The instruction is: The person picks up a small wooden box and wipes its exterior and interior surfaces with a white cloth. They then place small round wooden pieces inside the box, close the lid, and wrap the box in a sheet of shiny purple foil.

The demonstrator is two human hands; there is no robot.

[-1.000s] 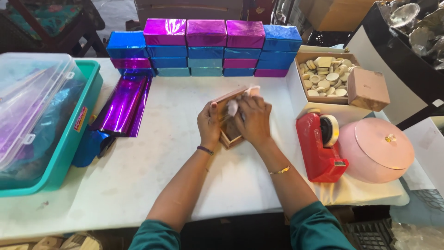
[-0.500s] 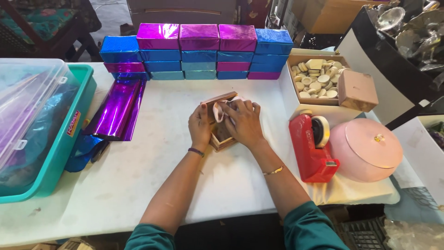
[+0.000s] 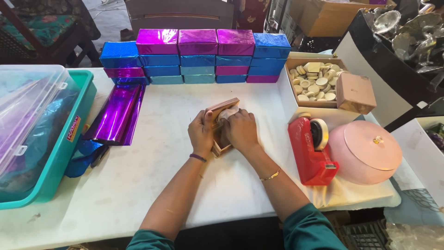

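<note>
Pressing step: both hands work at a small wooden box (image 3: pixel 221 132) at the middle of the bench (image 3: pixel 152 185); I judge something white is being tucked or pressed into it.
Left hand (image 3: pixel 200 134): grip closed around the box's left side, thumb on its raised lid.
Right hand (image 3: pixel 240 130): laid over the box's opening, fingers curled down on the white wad (image 3: pixel 227 112); grip together on it.
Next move, as judged: needs the wad seated flat before the lid can drop.
Cardboard tray (image 3: pixel 296 99): near the bench's right edge, filled with pale round discs (image 3: pixel 314 83); 1 tan box (image 3: pixel 355 92) leans on its rim.
Teal bin (image 3: pixel 69 139): at the left edge, holding a clear lidded tub.
Far edge: stacked purple and blue foil-wrapped boxes (image 3: pixel 199 55).
Right side: red tape dispenser (image 3: pixel 311 153), pink round lidded box (image 3: pixel 367 150).
</note>
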